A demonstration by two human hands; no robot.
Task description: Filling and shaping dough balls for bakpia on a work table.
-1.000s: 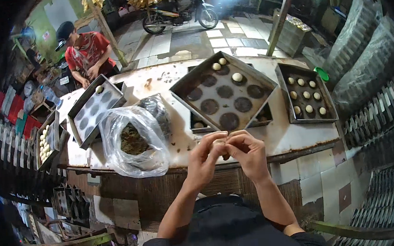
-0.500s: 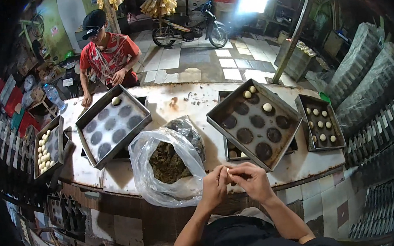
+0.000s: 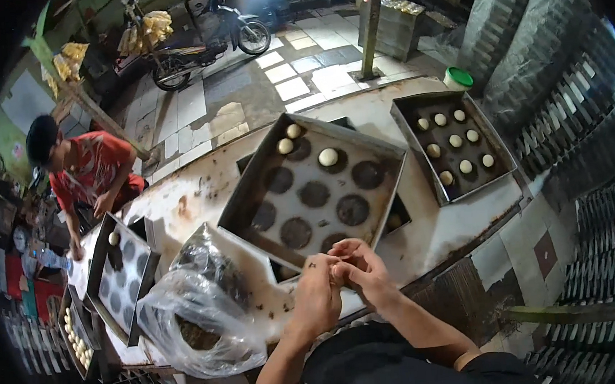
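Note:
My left hand (image 3: 317,297) and my right hand (image 3: 357,267) are pressed together at the near edge of the table, fingers curled around a small piece of dough that is mostly hidden between them. Just beyond my hands lies a square metal baking tray (image 3: 250,196) with dark round patches and three pale dough balls (image 3: 328,157) at its far side. A clear plastic bag (image 3: 194,313) holding dark filling sits to the left of my left hand.
A second tray (image 3: 409,122) with several dough balls lies at the right. A person in a red shirt (image 3: 92,169) works at another tray (image 3: 123,279) on the left. A motorbike (image 3: 201,38) stands beyond the table. Stacked trays (image 3: 594,162) line the right side.
The view has swung and tilted, so the table and trays now lie slanted. My hands stay together, still working the dough between the fingers.

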